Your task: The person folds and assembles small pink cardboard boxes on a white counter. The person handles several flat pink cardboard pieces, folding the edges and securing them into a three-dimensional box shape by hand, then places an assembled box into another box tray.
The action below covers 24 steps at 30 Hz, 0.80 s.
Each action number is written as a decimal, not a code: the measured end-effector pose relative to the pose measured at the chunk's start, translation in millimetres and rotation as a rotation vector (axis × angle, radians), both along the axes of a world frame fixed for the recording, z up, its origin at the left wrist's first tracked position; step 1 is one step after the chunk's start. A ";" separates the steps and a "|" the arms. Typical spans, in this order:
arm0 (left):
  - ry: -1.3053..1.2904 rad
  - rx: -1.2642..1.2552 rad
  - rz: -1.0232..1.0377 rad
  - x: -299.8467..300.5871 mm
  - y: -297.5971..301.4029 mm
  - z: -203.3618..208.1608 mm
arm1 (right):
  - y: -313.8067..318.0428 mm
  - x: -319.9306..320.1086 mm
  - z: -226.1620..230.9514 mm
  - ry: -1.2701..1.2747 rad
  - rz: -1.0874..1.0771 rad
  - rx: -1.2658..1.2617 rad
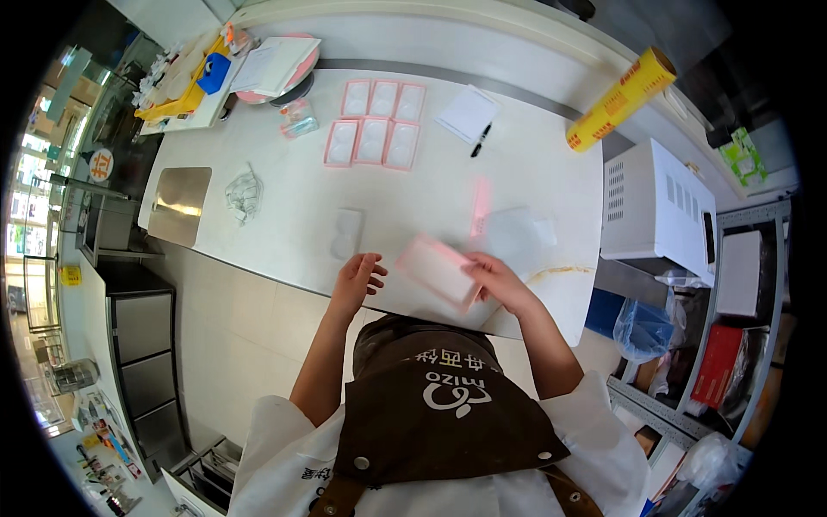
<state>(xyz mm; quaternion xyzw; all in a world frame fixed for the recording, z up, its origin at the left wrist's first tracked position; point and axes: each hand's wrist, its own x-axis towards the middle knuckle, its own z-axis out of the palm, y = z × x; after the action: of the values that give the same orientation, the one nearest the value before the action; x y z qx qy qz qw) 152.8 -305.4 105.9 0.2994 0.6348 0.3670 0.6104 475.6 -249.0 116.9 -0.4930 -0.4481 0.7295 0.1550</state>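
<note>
My right hand [498, 283] grips a shallow pink box [438, 269] at its right end, holding it tilted over the table's front edge. The box is smeared by motion. My left hand [358, 281] is to the left of it, fingers loosely bent and apart, with nothing seen in them. Just beyond that hand lies a clear plastic insert [347, 233] with rounded hollows. Past the right hand are a flat pink strip [480, 207] and a translucent plastic sheet or bag [510, 233]. Several pink boxes [372, 140] with round hollows stand in two rows farther back.
A white table [284, 198] spans the front. On it lie a crumpled clear bag [244, 194], a metal plate [181, 205], white paper [468, 113] and a black pen [481, 140]. Rightward are a yellow roll [622, 99] and a white appliance [659, 202]. A yellow tray [179, 95] sits far left.
</note>
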 end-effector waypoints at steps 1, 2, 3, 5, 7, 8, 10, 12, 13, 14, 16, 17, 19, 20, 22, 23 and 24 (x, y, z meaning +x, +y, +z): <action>0.171 0.048 -0.035 -13.8 0.4 -17.1 | 14.2 -6.1 -15.8 -0.026 -0.096 -0.010; 0.348 0.092 -0.069 -27.5 -2.9 -37.7 | 29.0 -14.9 -28.9 -0.061 -0.188 0.022; 0.522 0.134 -0.110 -39.7 -3.2 -53.7 | 44.0 -22.6 -40.5 -0.098 -0.288 0.051; 0.651 0.095 -0.141 -56.0 4.3 -67.7 | 69.5 -36.5 -60.3 -0.149 -0.450 0.124; 0.969 0.191 -0.168 -63.6 14.9 -80.5 | 90.8 -54.6 -72.6 -0.189 -0.551 0.216; 1.041 0.197 -0.177 -63.0 24.6 -86.9 | 91.8 -63.7 -75.2 -0.195 -0.587 0.263; 1.187 0.207 -0.186 -60.5 42.9 -104.3 | 95.0 -87.9 -77.3 -0.208 -0.648 0.355; 1.200 0.203 -0.256 -65.5 57.6 -131.8 | 92.8 -98.9 -83.5 -0.137 -0.576 0.242; 1.202 0.207 -0.296 -61.3 68.2 -135.1 | 90.2 -98.4 -85.6 -0.106 -0.547 0.188; 1.117 0.248 -0.293 -58.0 75.3 -137.8 | 83.6 -98.7 -87.5 -0.129 -0.549 0.198; 0.939 0.318 -0.303 -38.2 87.1 -115.0 | 66.7 -94.6 -93.2 -0.183 -0.562 0.204; 0.780 0.332 -0.309 -23.1 90.1 -91.8 | 59.7 -90.7 -100.1 -0.184 -0.584 0.219; 0.473 0.328 -0.292 13.0 101.8 -40.2 | 43.8 -91.4 -114.4 -0.180 -0.606 0.241; 0.507 0.363 -0.330 26.0 104.8 -31.1 | 38.3 -97.1 -114.0 -0.137 -0.635 0.240; 0.577 0.448 -0.395 48.1 112.5 -23.4 | 33.2 -113.2 -98.6 -0.049 -0.688 0.255; 0.551 0.409 -0.347 53.7 115.2 -28.4 | 30.6 -121.3 -88.8 -0.049 -0.649 0.315; 0.521 0.375 -0.304 59.2 119.9 -34.4 | 29.5 -128.6 -74.5 -0.051 -0.616 0.380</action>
<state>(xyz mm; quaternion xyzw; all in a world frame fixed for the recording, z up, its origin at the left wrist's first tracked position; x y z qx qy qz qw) 212.1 -185.5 71.6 0.5807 0.6390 0.2935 0.4102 347.0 -219.5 42.4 -0.5855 -0.4097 0.5398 0.4449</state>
